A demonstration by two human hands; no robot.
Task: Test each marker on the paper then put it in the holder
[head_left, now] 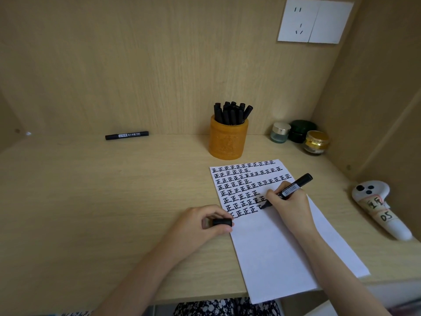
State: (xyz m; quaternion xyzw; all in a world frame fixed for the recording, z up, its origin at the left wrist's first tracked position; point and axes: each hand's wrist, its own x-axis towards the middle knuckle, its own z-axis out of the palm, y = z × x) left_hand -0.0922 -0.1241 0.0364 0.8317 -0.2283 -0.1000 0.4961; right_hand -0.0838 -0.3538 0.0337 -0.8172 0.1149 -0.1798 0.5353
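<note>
Rows of 正 [241, 185] cover paper [284, 247]; right hand [290, 207] pinches barcoded marker [293, 187], left hand [196, 224] grips its cap [222, 222].

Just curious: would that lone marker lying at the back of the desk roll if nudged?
Probably: the marker looks round-barrelled and lies flat on the smooth desk. It is likely stiff and light, being a slim capped stick.

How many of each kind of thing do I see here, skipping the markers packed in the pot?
Loose markers: 2
Marker cap: 1
Holder: 1
Jars: 3
Paper sheet: 1
White controller: 1
Total: 9
</note>
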